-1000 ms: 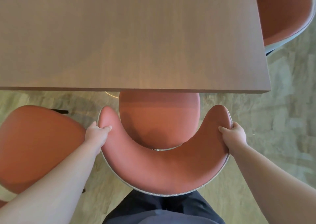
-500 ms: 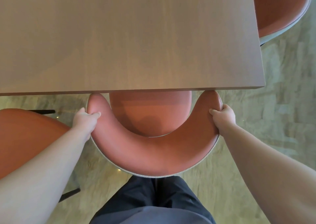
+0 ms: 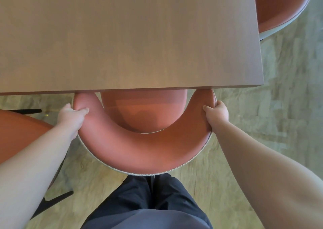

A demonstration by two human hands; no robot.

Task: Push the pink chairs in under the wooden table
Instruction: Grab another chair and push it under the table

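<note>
A pink chair (image 3: 139, 151) with a curved backrest stands right in front of me, its seat partly under the wooden table (image 3: 122, 36). Both tips of the backrest touch the table's near edge. My left hand (image 3: 71, 115) grips the left arm of the backrest, and my right hand (image 3: 217, 113) grips the right arm. A second pink chair (image 3: 22, 125) stands to the left, away from the table and partly behind my left forearm. A third pink chair (image 3: 277, 5) sits at the table's right end.
The floor (image 3: 279, 106) is pale wood-look planking. Black chair legs (image 3: 54, 200) splay out on the floor at the lower left. My dark trousers (image 3: 148, 202) are directly behind the chair I hold.
The chair has slid forward under the table with both hands still on its backrest; the backrest tips now reach the table edge and less of the seat shows.
</note>
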